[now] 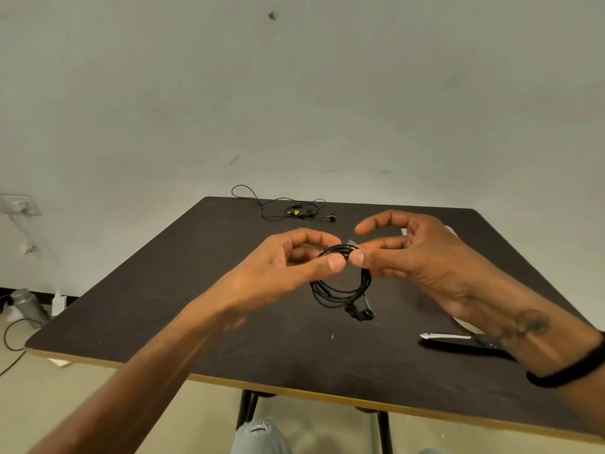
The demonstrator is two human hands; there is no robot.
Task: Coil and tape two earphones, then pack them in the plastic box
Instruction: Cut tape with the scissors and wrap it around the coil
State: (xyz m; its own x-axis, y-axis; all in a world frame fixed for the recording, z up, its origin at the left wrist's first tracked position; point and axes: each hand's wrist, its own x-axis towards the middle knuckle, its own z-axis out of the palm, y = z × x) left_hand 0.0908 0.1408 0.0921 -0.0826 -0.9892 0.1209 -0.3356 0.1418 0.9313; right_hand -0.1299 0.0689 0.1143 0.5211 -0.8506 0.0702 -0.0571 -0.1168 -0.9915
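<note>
Earphone (342, 283) black, coiled in loop, earbuds dangling, pinched by both hands.

There is one view only, from a wide-angle camera worn on the person's head. It looks forward and down across the desk (229, 322), near enough that both forearms reach in from the bottom corners and the hands meet just above the desk's middle. Beyond the desk's far edge it faces a plain wall (294, 93). Left of the desk a strip of floor (29, 388) shows, probably bent by the lens.
</note>
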